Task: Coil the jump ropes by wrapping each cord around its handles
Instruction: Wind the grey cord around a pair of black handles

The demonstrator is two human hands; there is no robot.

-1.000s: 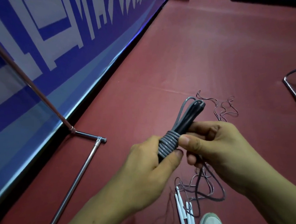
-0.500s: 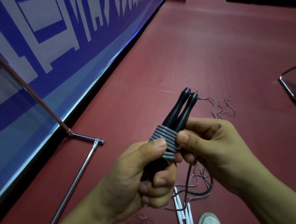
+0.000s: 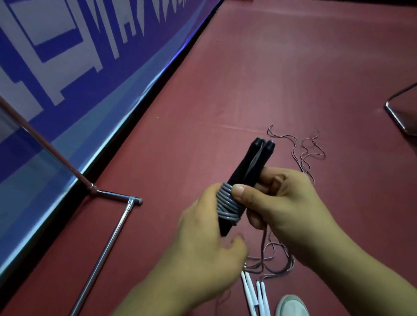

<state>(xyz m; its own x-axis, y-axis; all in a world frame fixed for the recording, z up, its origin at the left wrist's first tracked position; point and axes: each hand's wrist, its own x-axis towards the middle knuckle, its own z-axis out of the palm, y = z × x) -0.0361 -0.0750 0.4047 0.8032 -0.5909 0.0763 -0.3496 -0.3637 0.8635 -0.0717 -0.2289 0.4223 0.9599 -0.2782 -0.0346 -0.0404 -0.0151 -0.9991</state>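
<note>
A jump rope's two black handles [image 3: 254,162] lie side by side and point up and away from me, with grey cord [image 3: 226,203] coiled round their middle. My right hand [image 3: 286,209] grips the handles from the right, thumb pressed on the top of the coil. Curled round the coil and the handles' lower end from the left, my left hand [image 3: 203,243] has its thumb blurred by motion. A loose length of cord [image 3: 265,240] hangs below my right hand. A second rope with white handles [image 3: 248,294] and a thin tangled cord [image 3: 307,151] lies on the red floor.
A chrome stand base [image 3: 105,249] and its slanted pole [image 3: 30,129] stand at the left, before a blue banner wall [image 3: 75,68]. A metal chair leg [image 3: 400,121] is at the right edge. My shoe [image 3: 292,309] is at the bottom, beside the white handles.
The handles have tilted more upright and the cord loop above them is gone, now wound into the coil. My left hand has shifted down and left along the handles.
</note>
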